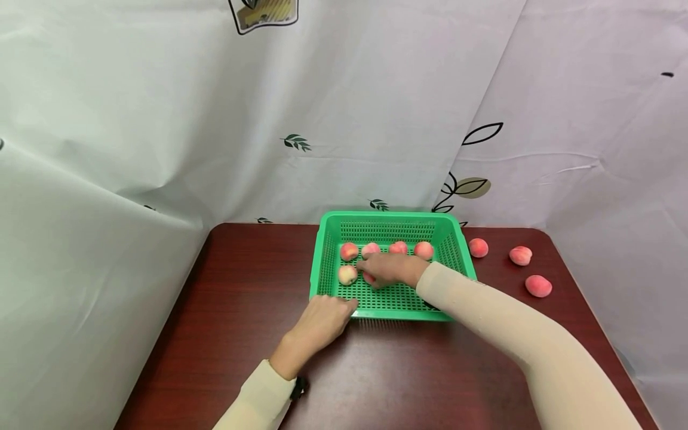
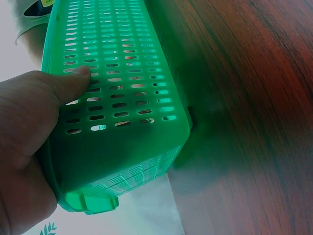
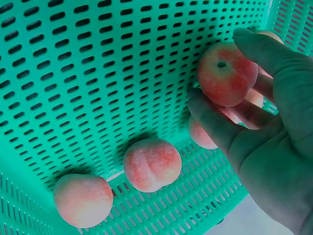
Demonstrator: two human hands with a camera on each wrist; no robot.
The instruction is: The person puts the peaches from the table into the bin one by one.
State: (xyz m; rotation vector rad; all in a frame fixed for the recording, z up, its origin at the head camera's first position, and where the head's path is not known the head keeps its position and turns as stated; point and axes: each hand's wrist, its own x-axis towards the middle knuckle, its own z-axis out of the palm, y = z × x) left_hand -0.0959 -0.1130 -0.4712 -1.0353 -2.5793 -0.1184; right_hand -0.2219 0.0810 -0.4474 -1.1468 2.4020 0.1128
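A green perforated plastic basket (image 1: 398, 314) stands at the far side of the table. My left hand (image 1: 324, 319) grips its near left corner; in the left wrist view the thumb (image 2: 73, 84) lies along the outer wall. Inside the basket, my right hand (image 1: 388, 267) holds a red-and-yellow peach (image 3: 227, 73) between thumb and fingers, low over the basket floor. A row of peaches lies along the back wall, among them a left one (image 1: 348, 251) and a right one (image 1: 423, 250). A paler peach (image 1: 347, 275) sits just left of the right hand.
To the right of the basket, three peaches lie on the dark red wooden table (image 1: 242, 286): one by the basket wall (image 1: 478, 248), another farther right (image 1: 520, 255), and the third nearer me (image 1: 538, 286). Pale patterned sheeting (image 1: 333, 107) hangs behind the table.
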